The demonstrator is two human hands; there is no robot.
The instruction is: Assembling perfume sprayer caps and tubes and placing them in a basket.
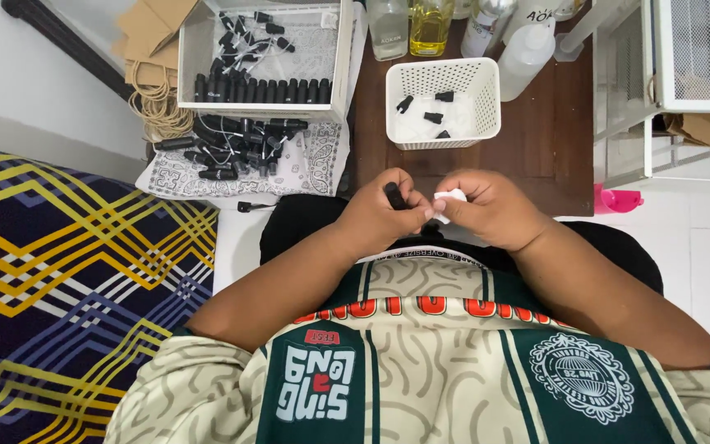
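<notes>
Left hand [381, 212] pinches a small black cap [393, 196] between fingertips and thumb, just above the lap. Right hand [486, 205] is closed on a small white piece [452, 197], touching or nearly touching the left hand at the middle of the scene. Just beyond the hands, a white perforated basket [444, 105] stands on the dark wooden table [548, 140] and holds a few more black caps. Farther left, a white bin [263, 57] holds rows of black pieces, with more scattered on a patterned cloth [315, 160] in front of it. Clear bottles [408, 25] stand at the far edge.
</notes>
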